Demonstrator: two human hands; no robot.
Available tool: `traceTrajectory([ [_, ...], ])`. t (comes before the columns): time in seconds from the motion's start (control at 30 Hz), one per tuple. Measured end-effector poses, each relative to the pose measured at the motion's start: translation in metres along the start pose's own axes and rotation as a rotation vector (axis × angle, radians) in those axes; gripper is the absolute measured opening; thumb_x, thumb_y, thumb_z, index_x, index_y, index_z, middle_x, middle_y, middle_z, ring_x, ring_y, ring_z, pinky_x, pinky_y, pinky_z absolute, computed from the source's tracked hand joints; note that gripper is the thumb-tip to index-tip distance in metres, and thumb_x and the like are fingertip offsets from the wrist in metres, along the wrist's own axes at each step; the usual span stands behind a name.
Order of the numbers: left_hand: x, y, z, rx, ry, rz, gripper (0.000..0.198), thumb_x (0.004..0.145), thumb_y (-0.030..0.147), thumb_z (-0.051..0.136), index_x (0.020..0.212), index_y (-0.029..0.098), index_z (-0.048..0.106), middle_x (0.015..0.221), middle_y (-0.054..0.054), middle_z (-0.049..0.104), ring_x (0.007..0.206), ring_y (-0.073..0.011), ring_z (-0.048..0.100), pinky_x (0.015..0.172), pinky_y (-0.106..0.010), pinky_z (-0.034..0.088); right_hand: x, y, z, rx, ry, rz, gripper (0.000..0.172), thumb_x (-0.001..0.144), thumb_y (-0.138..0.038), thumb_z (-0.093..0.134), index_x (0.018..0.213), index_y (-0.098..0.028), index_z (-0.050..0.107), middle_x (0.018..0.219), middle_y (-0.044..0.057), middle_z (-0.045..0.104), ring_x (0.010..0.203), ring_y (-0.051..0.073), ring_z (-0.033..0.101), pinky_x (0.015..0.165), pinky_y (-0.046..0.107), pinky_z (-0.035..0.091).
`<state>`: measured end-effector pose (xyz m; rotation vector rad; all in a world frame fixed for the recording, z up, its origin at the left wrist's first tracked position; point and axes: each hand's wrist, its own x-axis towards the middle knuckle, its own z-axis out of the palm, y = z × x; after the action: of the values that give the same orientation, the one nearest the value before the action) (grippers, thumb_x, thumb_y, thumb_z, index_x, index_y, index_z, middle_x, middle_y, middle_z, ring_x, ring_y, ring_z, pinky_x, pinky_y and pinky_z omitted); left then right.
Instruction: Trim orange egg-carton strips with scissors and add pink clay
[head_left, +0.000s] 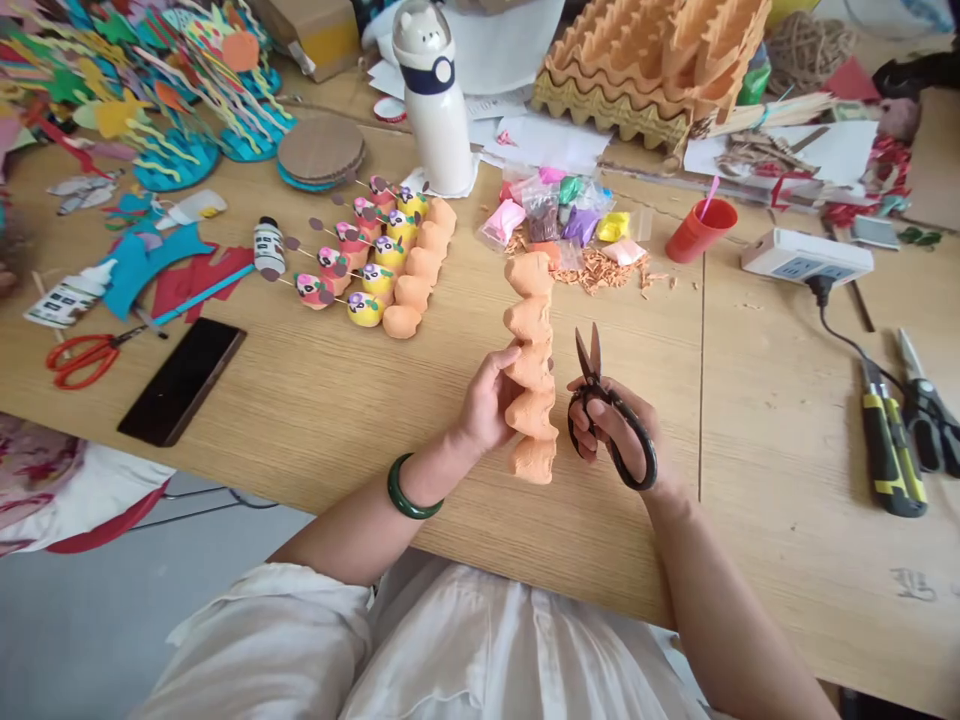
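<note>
My left hand [489, 400] is closed on an orange egg carton strip [531, 325], a row of several joined cups held lengthwise in front of me. In my right hand [619, 425] is a pair of black-handled scissors [589, 365], its blades slightly apart and pointing away from me. The blades are just right of the strip and do not touch it. Beyond my left hand, several egg-cup caterpillars stand in rows, with pink and yellow painted cups [365, 308] beside plain orange cups [403, 320].
Orange scraps [600, 270] lie under bags of coloured clay [581, 225]. A white bottle [439, 130], stacked egg trays [645, 70], a red cup [701, 230] and a power strip [806, 257] stand farther back. A phone [182, 382] and red scissors [82, 358] lie left, a utility knife [892, 445] right.
</note>
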<state>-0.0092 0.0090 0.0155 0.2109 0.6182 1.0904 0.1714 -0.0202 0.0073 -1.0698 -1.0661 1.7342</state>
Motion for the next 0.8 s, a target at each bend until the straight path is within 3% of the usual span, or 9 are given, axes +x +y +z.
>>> traceTrajectory([
  [0.1,-0.002,0.000,0.004,-0.037,0.042,-0.104,0.041,0.092,0.037,0.050,0.126,0.020,0.064,0.070,0.001,0.059,0.050,-0.0112,0.050,0.042,-0.023,0.033,-0.004,0.002,0.001,-0.055,-0.040,0.060,0.040,0.088,-0.051,0.077,0.111,-0.021,0.066,0.072,-0.003,0.052,0.053,0.010,0.045,0.040,0.023,0.043],
  [0.2,-0.002,-0.001,0.002,-0.056,0.075,-0.157,0.047,0.092,0.040,0.051,0.131,0.018,0.064,0.070,0.000,0.061,0.053,-0.0116,0.055,0.043,-0.022,0.037,-0.008,-0.001,0.002,-0.084,-0.061,0.078,0.039,0.085,-0.047,0.081,0.110,-0.020,0.068,0.071,-0.004,0.051,0.052,0.009,0.043,0.038,0.022,0.041],
  [0.37,0.000,0.000,-0.007,-0.078,-0.044,-0.205,0.051,0.092,0.042,0.052,0.132,0.013,0.064,0.069,-0.001,0.060,0.056,-0.0124,0.057,0.040,-0.019,0.038,-0.011,-0.006,0.004,-0.111,-0.098,0.107,0.037,0.088,-0.046,0.077,0.112,-0.019,0.068,0.066,-0.005,0.049,0.048,0.009,0.044,0.036,0.022,0.045],
  [0.47,-0.001,0.000,-0.007,-0.050,-0.039,-0.197,0.049,0.092,0.042,0.054,0.131,0.014,0.064,0.069,0.001,0.059,0.052,-0.0109,0.052,0.039,-0.019,0.038,-0.012,-0.006,0.004,-0.138,-0.101,0.097,0.037,0.093,-0.045,0.071,0.117,-0.017,0.067,0.068,-0.004,0.054,0.046,0.009,0.048,0.036,0.023,0.048],
  [0.63,-0.001,-0.005,-0.002,0.132,0.037,-0.028,0.036,0.087,0.041,0.057,0.114,0.020,0.069,0.073,0.001,0.061,0.058,-0.0108,0.054,0.048,-0.021,0.044,-0.014,-0.006,0.001,-0.193,-0.102,0.095,0.035,0.097,-0.041,0.065,0.118,-0.013,0.066,0.071,-0.003,0.056,0.046,0.008,0.050,0.037,0.022,0.048],
  [0.8,0.002,-0.012,-0.009,0.373,0.056,0.240,0.027,0.083,0.044,0.063,0.099,0.023,0.072,0.094,-0.003,0.070,0.082,-0.0173,0.063,0.071,-0.027,0.052,-0.013,-0.004,0.001,-0.277,-0.108,0.082,0.035,0.096,-0.040,0.065,0.118,-0.012,0.067,0.064,-0.006,0.051,0.042,0.007,0.046,0.036,0.021,0.042],
])
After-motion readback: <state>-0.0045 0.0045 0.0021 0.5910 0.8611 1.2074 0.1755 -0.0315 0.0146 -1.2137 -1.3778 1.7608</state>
